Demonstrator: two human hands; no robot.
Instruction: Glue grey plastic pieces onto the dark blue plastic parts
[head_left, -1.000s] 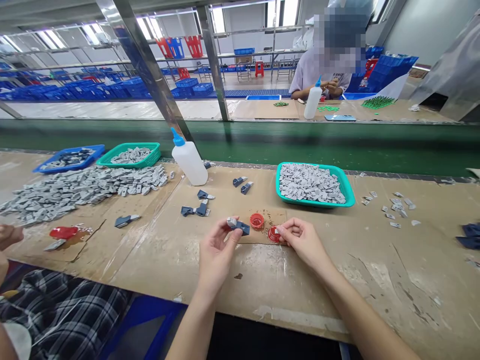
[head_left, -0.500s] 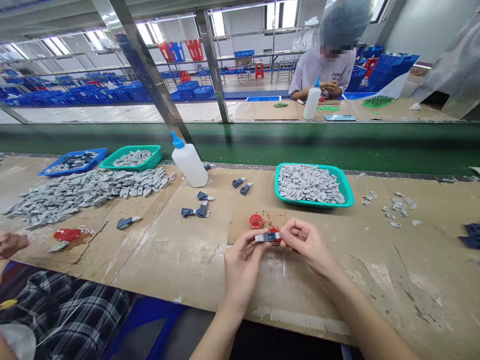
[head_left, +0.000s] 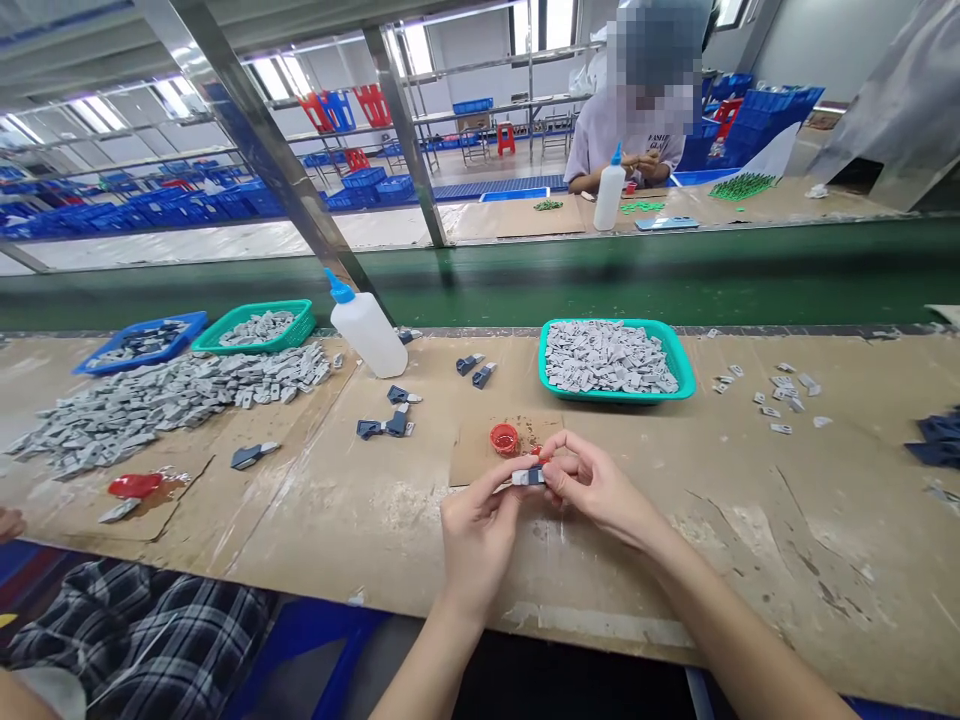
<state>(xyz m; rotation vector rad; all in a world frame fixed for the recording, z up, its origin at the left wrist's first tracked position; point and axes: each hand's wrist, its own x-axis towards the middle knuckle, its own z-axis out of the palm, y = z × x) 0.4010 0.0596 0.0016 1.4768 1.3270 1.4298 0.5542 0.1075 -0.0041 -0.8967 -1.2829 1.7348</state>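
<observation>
Between my two hands is a small dark-blue and light-grey plastic part, held just above the cardboard. My left hand pinches its left, grey end between thumb and fingers. The fingers of my right hand close on its right end and cover it. Right behind the part, a red cap is mostly hidden by my fingers. A second red cap with liquid in it stands a little farther back. Beyond them sits a green basket full of small grey pieces.
A white squeeze bottle with a blue tip stands left of centre, near several blue-grey parts. Grey pieces are heaped at left. Loose pieces lie at right. A neighbour's hand shows at left; a person works opposite.
My right fingers have moved left and now cover the part's right end, which showed before. The view has shifted slightly, and the neighbour's hand at left has drawn back.
</observation>
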